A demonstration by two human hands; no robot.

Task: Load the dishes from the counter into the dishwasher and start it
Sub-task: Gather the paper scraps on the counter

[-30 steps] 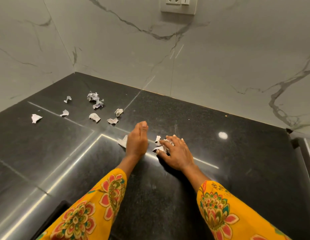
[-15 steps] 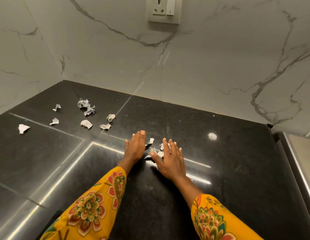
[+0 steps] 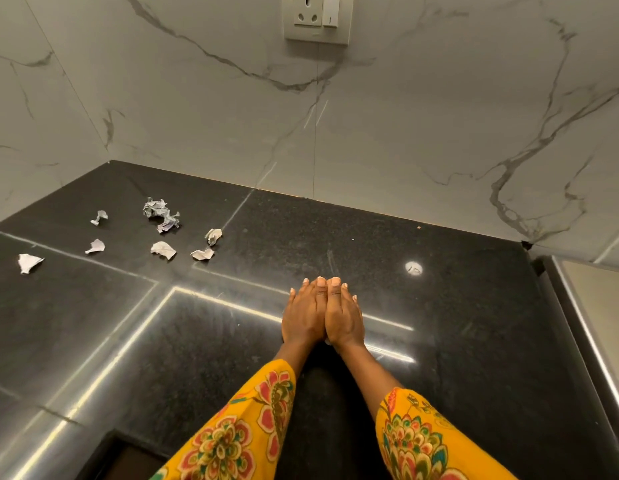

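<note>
Left hand: your left hand (image 3: 303, 315) lay on the table (image 3: 457, 323) with straight fingers, its inner edge pressed against the other hand.
Right hand: your right hand (image 3: 343, 315) mirrored it, fingers straight and flat, holding nothing that showed.
Why cupped: the two hands met like a scoop, and a white speck (image 3: 328, 341) peeked out at the heels, so you were probably trapping paper under them; what lay beneath was hidden.
Paper scraps: crumpled bits (image 3: 160, 214) sat scattered well to the left, near the back corner, apart from your hands.
Dishes: none showed on the table, and no dishwasher was in view.
Task standing: by my reading, loading had not begun; you were clearing litter first.
Wall: a socket plate (image 3: 316, 19) hung on the marble above.
</note>
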